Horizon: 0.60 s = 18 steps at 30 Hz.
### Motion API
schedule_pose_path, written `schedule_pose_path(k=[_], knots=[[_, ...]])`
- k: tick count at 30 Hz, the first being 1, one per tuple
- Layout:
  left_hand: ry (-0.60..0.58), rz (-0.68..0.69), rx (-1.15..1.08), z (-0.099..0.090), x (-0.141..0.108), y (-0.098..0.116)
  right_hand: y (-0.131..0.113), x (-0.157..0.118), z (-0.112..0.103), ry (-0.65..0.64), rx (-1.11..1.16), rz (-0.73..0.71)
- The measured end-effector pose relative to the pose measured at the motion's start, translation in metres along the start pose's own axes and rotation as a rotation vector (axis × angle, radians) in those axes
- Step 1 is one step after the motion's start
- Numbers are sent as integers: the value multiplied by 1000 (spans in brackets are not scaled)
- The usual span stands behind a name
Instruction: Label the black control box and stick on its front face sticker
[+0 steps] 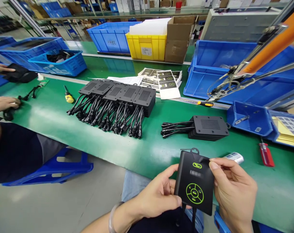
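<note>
My left hand (159, 194) grips a flat black controller box (183, 171) by its left side, thumb on the front and fingers behind. The box has a hanging loop at its top and black cables below. On its face lies a black label (194, 181) with green button markings and a small display window. At the label's upper right corner, my right hand (234, 187) pinches with thumb and forefinger; the corner looks slightly raised. Beyond my hands lies a stack of similar black boxes (210, 126), cables pointing left. A larger group of stacked boxes (118, 94) sits farther left.
Label sheets (167, 84) lie behind the stacks. Blue bins (248, 119) and a red screwdriver (267, 155) are at right, under an orange arm (270, 42). A yellow-handled screwdriver (68, 97) lies left. At far left, a co-worker's hands (4, 103) handle black cables and a dark item.
</note>
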<state>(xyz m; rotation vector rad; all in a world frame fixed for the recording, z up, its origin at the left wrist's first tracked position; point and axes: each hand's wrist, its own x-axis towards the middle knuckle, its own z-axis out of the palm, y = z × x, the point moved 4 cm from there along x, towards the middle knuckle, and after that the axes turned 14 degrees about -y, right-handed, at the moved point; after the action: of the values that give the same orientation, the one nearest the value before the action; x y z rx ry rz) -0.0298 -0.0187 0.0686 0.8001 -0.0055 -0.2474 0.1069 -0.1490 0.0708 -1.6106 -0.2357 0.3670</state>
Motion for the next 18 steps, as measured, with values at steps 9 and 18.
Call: schedule_pose_path(k=[9, 18], knots=[[-4, -4, -5, 0, 0, 0, -3, 1, 2, -13, -38, -10], [5, -28, 3, 1, 0, 1, -7, 1, 2, -39, -86, -75]])
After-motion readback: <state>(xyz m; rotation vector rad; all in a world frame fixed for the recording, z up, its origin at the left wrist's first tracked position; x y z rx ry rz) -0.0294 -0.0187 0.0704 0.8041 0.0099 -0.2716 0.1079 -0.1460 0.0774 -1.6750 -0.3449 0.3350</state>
